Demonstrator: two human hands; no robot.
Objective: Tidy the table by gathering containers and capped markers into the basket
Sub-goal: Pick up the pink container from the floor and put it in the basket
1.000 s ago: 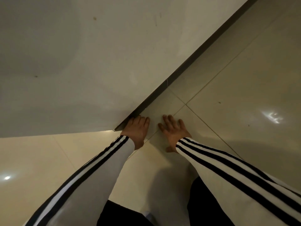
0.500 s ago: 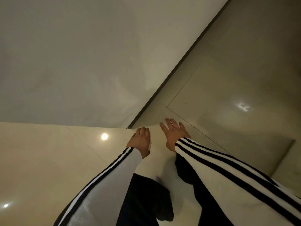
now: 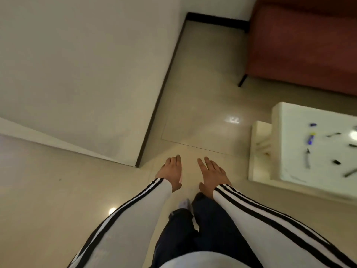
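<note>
My left hand (image 3: 171, 173) and my right hand (image 3: 212, 174) are stretched out in front of me over the tiled floor, both flat, fingers apart, holding nothing. A white table (image 3: 289, 122) shows at the right edge, well to the right of my right hand. On it lie several markers and loose caps: a blue marker (image 3: 311, 137), a small blue cap (image 3: 313, 124), a grey marker (image 3: 307, 161) and several dark ones (image 3: 350, 172). No basket or container is in view.
A white wall (image 3: 87, 74) with a dark skirting board (image 3: 160, 93) stands on the left, its corner just left of my left hand. A red-brown sofa (image 3: 301, 41) fills the upper right. My legs and a foot (image 3: 184, 204) show below.
The view has swung right and tilted, bringing the white table and the sofa into sight. Both hands stay outstretched and empty in front of me.
</note>
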